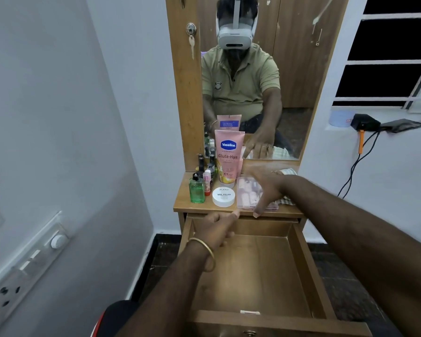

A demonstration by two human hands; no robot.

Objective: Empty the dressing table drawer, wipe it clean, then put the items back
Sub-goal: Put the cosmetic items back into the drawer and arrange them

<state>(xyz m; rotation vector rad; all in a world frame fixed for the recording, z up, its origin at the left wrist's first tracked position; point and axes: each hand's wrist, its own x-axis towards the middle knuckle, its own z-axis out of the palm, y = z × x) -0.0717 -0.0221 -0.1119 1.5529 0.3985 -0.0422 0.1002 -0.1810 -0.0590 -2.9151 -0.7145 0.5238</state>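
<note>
The wooden drawer [301,261] is pulled out below the dressing table top [180,203] and has nothing in it. My right hand [265,188] is spread over a clear pink box [244,193] on the top, thumb tip at the box's front edge, fingers straight and slightly blurred. My left hand [218,228], with a gold bangle on the wrist, reaches over the drawer's back; its index finger points at the box's front left corner. A checked cloth [288,200] lies under my right wrist.
On the top's left stand a pink Vaseline tube [229,156], a white nail polish remover tub [223,197], a green bottle [197,188], a lip balm [207,182] and several small dark bottles [201,162]. The mirror [297,69] rises behind. A wall with sockets stands left.
</note>
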